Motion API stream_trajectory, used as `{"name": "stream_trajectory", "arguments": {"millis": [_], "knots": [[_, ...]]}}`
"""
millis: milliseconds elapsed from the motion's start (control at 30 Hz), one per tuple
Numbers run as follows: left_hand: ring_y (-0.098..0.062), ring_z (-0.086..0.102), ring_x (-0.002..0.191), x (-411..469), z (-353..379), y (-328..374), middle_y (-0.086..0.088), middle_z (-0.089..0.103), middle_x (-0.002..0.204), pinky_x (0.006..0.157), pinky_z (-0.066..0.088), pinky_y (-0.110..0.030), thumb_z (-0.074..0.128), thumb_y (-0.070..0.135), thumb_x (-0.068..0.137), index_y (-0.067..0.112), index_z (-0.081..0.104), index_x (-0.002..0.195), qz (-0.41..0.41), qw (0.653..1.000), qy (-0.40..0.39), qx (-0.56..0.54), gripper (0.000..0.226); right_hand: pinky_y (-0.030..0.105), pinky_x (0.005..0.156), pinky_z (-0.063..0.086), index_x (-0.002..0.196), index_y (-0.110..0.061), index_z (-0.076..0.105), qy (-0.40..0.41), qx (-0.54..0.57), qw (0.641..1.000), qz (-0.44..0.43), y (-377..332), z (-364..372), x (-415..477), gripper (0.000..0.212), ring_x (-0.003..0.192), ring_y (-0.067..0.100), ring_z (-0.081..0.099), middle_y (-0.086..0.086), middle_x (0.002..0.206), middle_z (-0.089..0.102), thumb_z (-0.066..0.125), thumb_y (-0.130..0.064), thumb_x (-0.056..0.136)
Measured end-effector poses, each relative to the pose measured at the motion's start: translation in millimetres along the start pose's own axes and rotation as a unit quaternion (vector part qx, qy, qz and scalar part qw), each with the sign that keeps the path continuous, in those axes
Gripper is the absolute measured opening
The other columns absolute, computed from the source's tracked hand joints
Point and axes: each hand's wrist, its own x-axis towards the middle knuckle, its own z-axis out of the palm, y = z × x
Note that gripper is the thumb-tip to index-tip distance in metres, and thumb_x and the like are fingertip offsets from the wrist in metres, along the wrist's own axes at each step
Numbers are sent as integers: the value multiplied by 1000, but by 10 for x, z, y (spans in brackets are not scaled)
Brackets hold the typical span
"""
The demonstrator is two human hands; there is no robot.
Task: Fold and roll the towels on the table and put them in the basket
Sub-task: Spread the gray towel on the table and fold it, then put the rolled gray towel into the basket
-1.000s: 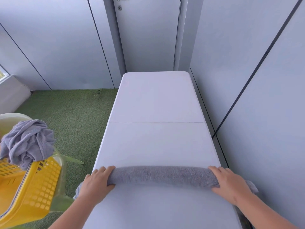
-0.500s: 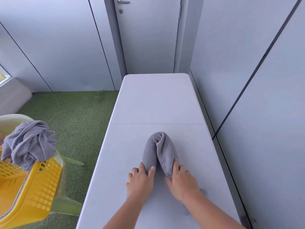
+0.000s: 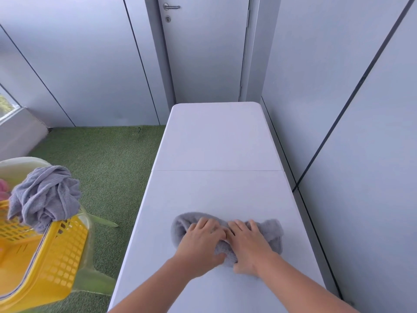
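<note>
We are holding a grey towel (image 3: 272,229) on the white desk (image 3: 216,136), toward its near end and about midway between its long edges. The towel is lying as a thick, lumpy bundle, and its long axis is running left to right, across the desk rather than along it. One rounded end is bulging out to the left of our hands, and the other, looser and creased, is poking out to the right. The cloth is looking fuzzy and plain, one grey all over.

Our left hand (image 3: 200,242) is lying on the left half of the bundle, fingers bent over the top and thumb tucked against the near edge, gripping the cloth. Our right hand (image 3: 250,247) is gripping the right half the same way. The two hands are touching at the middle of the towel.

To the left, off the desk, a yellow basket (image 3: 58,258) with a slotted wall is sitting on a pale green chair (image 3: 20,163) over green turf (image 3: 108,168). A crumpled towel (image 3: 45,197), the same grey, is hanging over the basket's far rim, and something pink (image 3: 3,188) is showing beside it. A closed door (image 3: 203,53) is standing beyond the desk's far end.
</note>
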Motion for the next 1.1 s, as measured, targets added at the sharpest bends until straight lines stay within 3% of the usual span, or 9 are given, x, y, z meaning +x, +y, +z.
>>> {"name": "stream_trajectory", "arguments": {"millis": [67,133,267,367,433,533,767,1100], "knots": [[-15,24,141,12,44,-69,11,34,146,120,19,-37,58,73,70,28,45,132,17,998,-37,55,77,56,113,16,146,-20,19,-6,-12,1000,-23,40,-16,20,97,138,26,24,1,144,31,69,-47,68],[-22,15,150,-5,131,-152,6,25,156,124,8,-43,65,78,61,27,32,145,3,994,-60,89,103,57,115,13,152,-21,8,-16,-6,1000,-15,60,-26,38,111,142,25,19,1,151,24,72,-48,65],[-28,21,150,-104,170,-417,7,24,160,122,16,-50,68,78,52,42,11,156,-14,988,-73,135,124,60,115,12,153,-33,-9,-35,27,998,33,258,-30,-54,124,147,25,11,-2,160,10,70,-57,60],[-28,18,147,-214,62,-574,12,10,162,114,29,-53,72,77,53,50,-8,153,-96,985,-80,116,131,55,113,21,150,-42,-16,-63,57,993,83,460,-1,-199,131,143,30,17,-3,161,4,70,-60,53],[-25,29,137,-268,-11,-614,15,11,157,98,46,-48,76,72,53,53,-11,151,-135,984,-80,87,133,47,111,32,149,-44,-18,-69,89,989,97,479,19,-237,132,140,32,22,-1,160,4,72,-55,54],[-23,39,118,-284,-77,-587,13,24,145,82,52,-36,75,64,58,52,-5,150,-144,983,-85,76,123,39,100,44,151,-41,-14,-73,100,988,94,415,18,-216,123,126,29,35,2,152,16,72,-43,63],[-22,43,110,-479,-264,-465,8,33,135,77,52,-34,69,64,62,46,6,152,-177,980,-38,82,112,33,81,48,153,-40,1,-23,68,996,47,397,-420,-166,106,114,23,40,-2,135,29,67,-39,70],[-25,46,107,-928,-1628,-600,7,36,132,74,55,-40,70,70,61,47,12,151,-222,958,112,140,110,35,78,49,151,-46,2,105,11,994,-21,44,-1898,260,107,115,21,39,-6,132,30,67,-46,66]]}}
